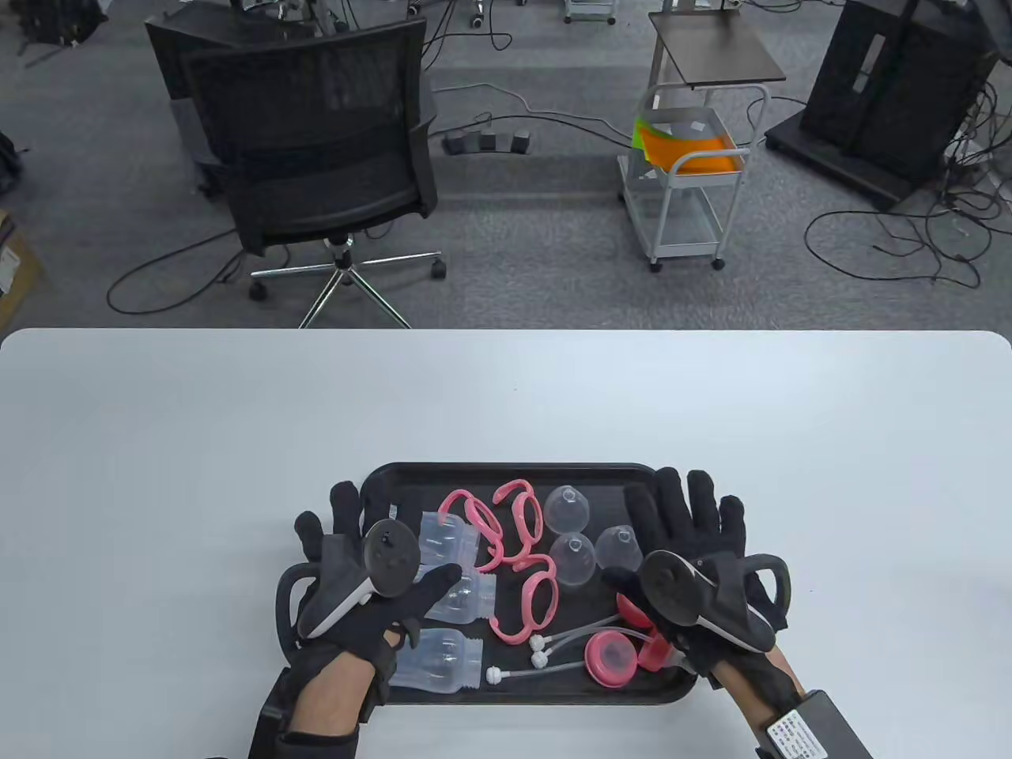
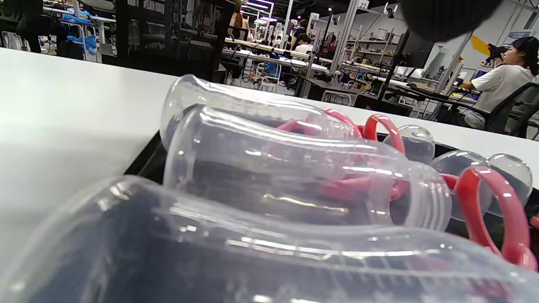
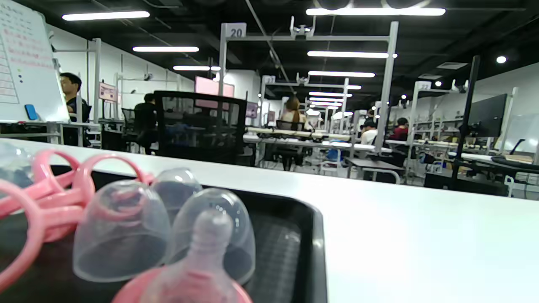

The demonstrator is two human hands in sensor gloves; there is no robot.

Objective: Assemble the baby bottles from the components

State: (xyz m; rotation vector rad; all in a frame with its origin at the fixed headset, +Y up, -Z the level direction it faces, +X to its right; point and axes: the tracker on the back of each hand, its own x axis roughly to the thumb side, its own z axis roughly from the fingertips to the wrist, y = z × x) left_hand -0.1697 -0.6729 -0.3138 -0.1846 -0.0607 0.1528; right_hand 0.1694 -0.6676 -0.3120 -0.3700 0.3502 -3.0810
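A black tray (image 1: 514,472) holds the bottle parts. Three clear bottle bodies (image 1: 445,661) lie at its left, also close up in the left wrist view (image 2: 294,185). Pink handle rings (image 1: 506,545) lie in the middle, three clear dome caps (image 1: 568,508) to their right. Two straws with white weights (image 1: 553,639) and a pink collar with a nipple (image 1: 610,658) lie at the front; the nipple shows in the right wrist view (image 3: 206,252). My left hand (image 1: 379,545) hovers with spread fingers over the bottle bodies, holding nothing. My right hand (image 1: 656,538) is spread flat over the tray's right side, empty.
The tray sits near the front edge of a white table (image 1: 711,411). Bare tabletop lies to both sides and behind the tray. A black office chair (image 1: 316,150) and a white cart (image 1: 688,182) stand beyond the far edge.
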